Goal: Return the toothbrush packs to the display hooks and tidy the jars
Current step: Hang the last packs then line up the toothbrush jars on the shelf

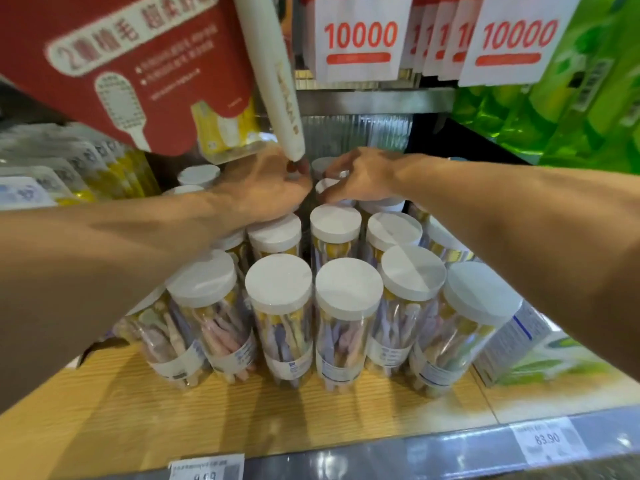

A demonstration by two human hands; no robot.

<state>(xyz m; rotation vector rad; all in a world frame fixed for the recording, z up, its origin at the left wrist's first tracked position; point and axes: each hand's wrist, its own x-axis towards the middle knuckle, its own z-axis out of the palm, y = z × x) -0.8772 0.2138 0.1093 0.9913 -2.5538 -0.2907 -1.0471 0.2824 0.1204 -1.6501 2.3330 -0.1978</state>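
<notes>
Wood-grain shelf (pixel 114 407), front edge bare, w/ price tags "83.90" (pixel 547 439) and a cut-off one. Red toothbrush pack (pixel 131 64) hangs top left, printed "2" plus Chinese text; white packs (pixel 360 39) read "10000". Clear toothbrush jars (pixel 280 317) w/ white lids stand packed tight, touching, mid-shelf. Left hand (pixel 266 192) rests over back-row lids, fingers curled; hold can't be told. Right hand (pixel 356 178) pinches a small back-row lid (pixel 327 184).
</notes>
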